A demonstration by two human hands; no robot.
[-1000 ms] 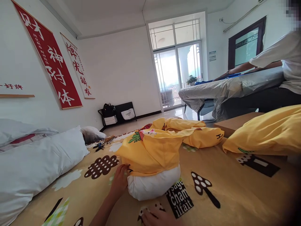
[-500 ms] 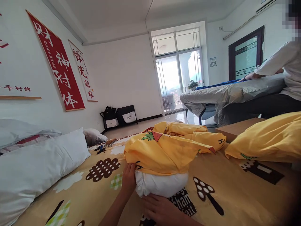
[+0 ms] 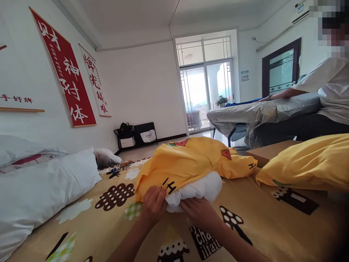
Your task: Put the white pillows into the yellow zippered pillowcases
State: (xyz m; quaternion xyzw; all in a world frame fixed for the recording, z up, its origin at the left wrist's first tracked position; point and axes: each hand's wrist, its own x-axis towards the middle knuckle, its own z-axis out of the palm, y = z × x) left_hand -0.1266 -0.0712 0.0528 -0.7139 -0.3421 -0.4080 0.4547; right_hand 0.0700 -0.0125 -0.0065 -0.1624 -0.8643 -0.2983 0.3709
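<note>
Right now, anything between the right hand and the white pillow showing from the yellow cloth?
Nothing visible: the right hand touches the white pillow directly at its near side. The left hand grips the yellow cloth beside it, leaving that side bare.

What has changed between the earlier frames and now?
The right hand has moved forward off the patterned sheet to the white pillow, its fingertips now hidden at the near edge. The pillow's exposed end has shifted forward and slants up to the right. The left hand still grips the edge of the yellow cover.
</note>
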